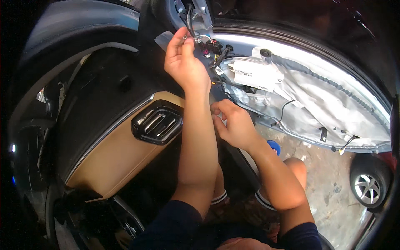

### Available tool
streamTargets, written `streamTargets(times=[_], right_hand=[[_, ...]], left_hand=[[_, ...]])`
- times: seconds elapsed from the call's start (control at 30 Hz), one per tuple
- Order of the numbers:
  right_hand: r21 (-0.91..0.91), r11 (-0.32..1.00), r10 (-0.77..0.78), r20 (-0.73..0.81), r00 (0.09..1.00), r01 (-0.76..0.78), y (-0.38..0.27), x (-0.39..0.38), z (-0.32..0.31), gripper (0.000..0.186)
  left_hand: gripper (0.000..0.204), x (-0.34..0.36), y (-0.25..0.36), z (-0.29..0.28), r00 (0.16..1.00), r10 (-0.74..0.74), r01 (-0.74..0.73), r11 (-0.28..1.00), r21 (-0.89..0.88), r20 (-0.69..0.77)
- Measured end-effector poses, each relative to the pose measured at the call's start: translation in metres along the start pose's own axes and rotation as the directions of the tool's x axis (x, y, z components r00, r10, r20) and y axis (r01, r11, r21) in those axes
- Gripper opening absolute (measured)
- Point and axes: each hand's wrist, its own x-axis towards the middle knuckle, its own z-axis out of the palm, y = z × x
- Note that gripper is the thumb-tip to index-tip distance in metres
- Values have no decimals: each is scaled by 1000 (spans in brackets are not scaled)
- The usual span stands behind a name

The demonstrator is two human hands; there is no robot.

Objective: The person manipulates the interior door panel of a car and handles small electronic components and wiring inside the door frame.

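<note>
My left hand is raised in front of the wiring at the door's hinge end. Its fingers are closed in a pinch, with a small round silvery piece at the fingertips, too small to name. Just beyond it hangs a bundle of dark cables and connectors. Lower down, my right hand is beside my left forearm at the end of the dashboard. Its fingers are curled together, and anything between them is hidden. Left of my forearm, a black air vent is set in the tan dashboard panel.
The open car door shows a crinkled pale liner with a white box-shaped part on it. Loose cable ends hang along its lower edge. A wheel stands on the stained floor at the right.
</note>
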Motion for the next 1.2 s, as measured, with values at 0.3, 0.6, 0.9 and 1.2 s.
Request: streamTargets(times=[0.3, 0.6, 0.9, 1.2], right_hand=[[5, 1000, -5, 6, 1000, 5, 3, 1, -6, 20], [-45, 998, 40, 37, 999, -39, 6, -2, -12, 20], [-16, 1000, 23, 44, 999, -22, 10, -3, -9, 19], [-42, 998, 48, 75, 996, -45, 16, -8, -12, 19]], left_hand=[[29, 2, 9, 15, 992, -56, 34, 980, -196, -112], [25, 8, 13, 14, 978, -126, 77, 958, -276, -163], [23, 14, 1, 9, 998, -56, 57, 997, -48, 27], [30, 17, 2, 13, 996, -94, 94, 987, -128, 5]])
